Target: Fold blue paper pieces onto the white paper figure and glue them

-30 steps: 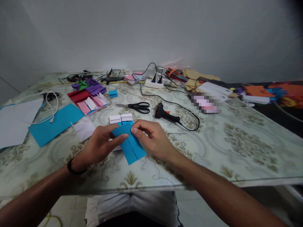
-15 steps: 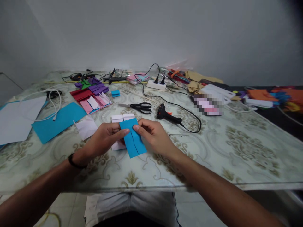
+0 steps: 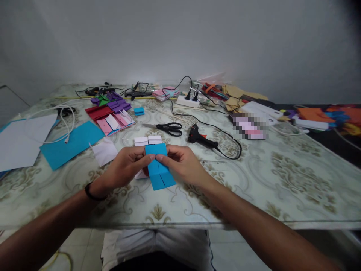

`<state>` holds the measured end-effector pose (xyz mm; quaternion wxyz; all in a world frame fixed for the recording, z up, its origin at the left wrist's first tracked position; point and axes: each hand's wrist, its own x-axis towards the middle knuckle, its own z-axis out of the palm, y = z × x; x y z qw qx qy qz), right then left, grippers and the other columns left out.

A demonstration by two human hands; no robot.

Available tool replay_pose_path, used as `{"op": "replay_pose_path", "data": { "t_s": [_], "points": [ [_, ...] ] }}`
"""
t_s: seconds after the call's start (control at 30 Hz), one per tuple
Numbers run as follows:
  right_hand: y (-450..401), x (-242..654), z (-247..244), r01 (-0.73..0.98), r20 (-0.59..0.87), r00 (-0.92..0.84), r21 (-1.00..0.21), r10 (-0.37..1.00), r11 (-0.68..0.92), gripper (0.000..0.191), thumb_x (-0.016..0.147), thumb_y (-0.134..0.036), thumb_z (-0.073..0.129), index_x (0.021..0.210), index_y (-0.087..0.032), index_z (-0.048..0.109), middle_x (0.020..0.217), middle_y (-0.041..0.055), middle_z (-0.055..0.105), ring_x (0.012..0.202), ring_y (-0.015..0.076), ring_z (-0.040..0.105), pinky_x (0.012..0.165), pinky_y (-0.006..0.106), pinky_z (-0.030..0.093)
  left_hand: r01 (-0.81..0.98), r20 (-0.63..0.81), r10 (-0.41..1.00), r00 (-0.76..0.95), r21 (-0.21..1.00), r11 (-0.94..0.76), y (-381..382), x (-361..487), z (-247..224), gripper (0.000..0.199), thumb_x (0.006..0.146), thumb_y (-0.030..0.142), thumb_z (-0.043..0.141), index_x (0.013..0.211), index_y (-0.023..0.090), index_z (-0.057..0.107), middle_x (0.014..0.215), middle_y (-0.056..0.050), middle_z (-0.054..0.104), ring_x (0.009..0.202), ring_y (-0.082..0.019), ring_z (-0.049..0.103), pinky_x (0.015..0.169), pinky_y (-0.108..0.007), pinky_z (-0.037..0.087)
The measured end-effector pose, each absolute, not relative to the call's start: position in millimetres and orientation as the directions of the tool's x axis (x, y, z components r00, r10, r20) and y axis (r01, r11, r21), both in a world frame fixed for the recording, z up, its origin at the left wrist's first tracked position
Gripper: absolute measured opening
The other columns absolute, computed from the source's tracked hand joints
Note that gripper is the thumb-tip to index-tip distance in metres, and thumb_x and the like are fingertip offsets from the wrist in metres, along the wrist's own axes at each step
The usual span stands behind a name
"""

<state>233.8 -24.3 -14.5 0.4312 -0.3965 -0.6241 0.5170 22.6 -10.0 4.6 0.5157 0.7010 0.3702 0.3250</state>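
Note:
A small blue folded paper [image 3: 161, 177] with a slit or seam down its middle is pinched between both hands, just above the table. My left hand [image 3: 132, 162] grips its left edge, thumb on top. My right hand [image 3: 180, 160] holds the right edge, with its thumb tip close to the left one. Under and behind the blue paper lies a white folded paper [image 3: 154, 140], partly hidden by it and by my left hand. Beyond them rest black-handled scissors [image 3: 169, 128] and a black glue gun [image 3: 203, 137] with its cord.
To the left lie a blue sheet [image 3: 72, 145], a crumpled white paper [image 3: 104, 151], white sheets [image 3: 25, 143] and a white cable [image 3: 73, 122]. Folded pink paper [image 3: 108, 126] sits farther back. A power strip [image 3: 184, 101] with plugged-in cords stands near the wall; a pixelated object [image 3: 249, 126] lies right.
My thumbs have come closer together on the blue paper. It now bends across its middle, and its slit shows less in the upper part.

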Motion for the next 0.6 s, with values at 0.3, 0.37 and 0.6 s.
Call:
{"op": "replay_pose_path", "data": {
  "t_s": [0.3, 0.37, 0.6],
  "points": [
    [-19.1, 239.5, -11.4, 0.006, 0.248, -0.300, -0.965, 0.921, 0.262, 0.040, 0.093, -0.049, 0.070, 0.069, -0.020, 0.055, 0.068, -0.0041, 0.048, 0.064, 0.0122, 0.042, 0.061, 0.027, 0.036, 0.223, 0.106, 0.840, 0.532, 0.939, -0.260, -9.2, 20.1, 8.2, 0.043, 0.104, 0.043, 0.058, 0.074, 0.015, 0.070, 0.067, -0.004, 0.076, 0.061, -0.015, 0.070, 0.060, -0.023, 0.053],
    [-19.0, 238.8, -11.4, 0.022, 0.222, -0.309, -0.970, 0.925, 0.241, 0.043, 0.094, -0.052, 0.068, 0.070, -0.021, 0.053, 0.068, -0.0041, 0.048, 0.065, 0.0126, 0.043, 0.062, 0.027, 0.036, 0.270, 0.142, 0.853, 0.502, 0.911, -0.311, -10.4, 20.1, 8.1, 0.044, 0.104, 0.042, 0.057, 0.072, 0.015, 0.068, 0.065, -0.003, 0.075, 0.060, -0.014, 0.068, 0.060, -0.023, 0.051],
    [-17.7, 239.9, -13.3, 0.136, 0.157, -0.393, -0.965, 0.906, 0.226, 0.050, 0.096, -0.061, 0.063, 0.069, -0.020, 0.051, 0.066, -0.0040, 0.046, 0.064, 0.0126, 0.042, 0.059, 0.026, 0.036, 0.341, 0.084, 0.854, 0.513, 0.893, -0.292, -6.5, 22.5, 6.5, 0.041, 0.100, 0.045, 0.060, 0.073, 0.015, 0.066, 0.066, -0.001, 0.069, 0.060, -0.014, 0.061, 0.057, -0.023, 0.046]
  ]
}}
